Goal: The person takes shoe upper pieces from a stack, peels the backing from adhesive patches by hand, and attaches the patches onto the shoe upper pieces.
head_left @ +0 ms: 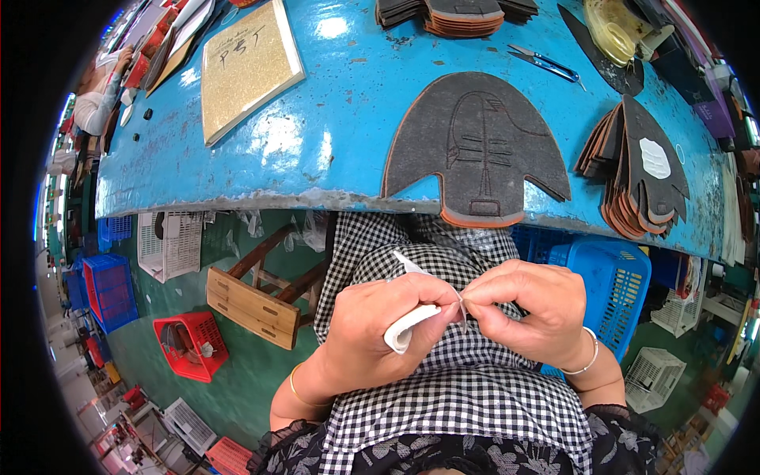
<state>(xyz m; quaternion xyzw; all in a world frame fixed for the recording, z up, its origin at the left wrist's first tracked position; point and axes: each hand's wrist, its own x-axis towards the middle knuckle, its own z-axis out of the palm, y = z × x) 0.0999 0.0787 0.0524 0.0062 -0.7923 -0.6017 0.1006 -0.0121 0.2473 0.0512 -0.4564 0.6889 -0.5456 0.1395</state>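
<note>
Both hands meet over my lap, in front of a black-and-white checked apron (459,408). My left hand (372,324) is closed round a white folded strip (402,331), whose curled end sticks out below the thumb. A pale pointed end also shows above that hand's fingers. My right hand (534,309) is closed in a pinch, its thumb and forefinger touching the left fingertips. Something thin and pale lies between the fingertips, too small to name. Beyond the hands, dark shoe-upper pieces (483,150) with orange-brown edges lie stacked at the table's near edge.
The blue table (340,134) bears a gold-covered notebook (245,75), thread snips (546,63) and a second stack of uppers (633,170) with a white patch. A wooden stool (253,309), a red basket (190,344) and a blue crate (613,285) stand below.
</note>
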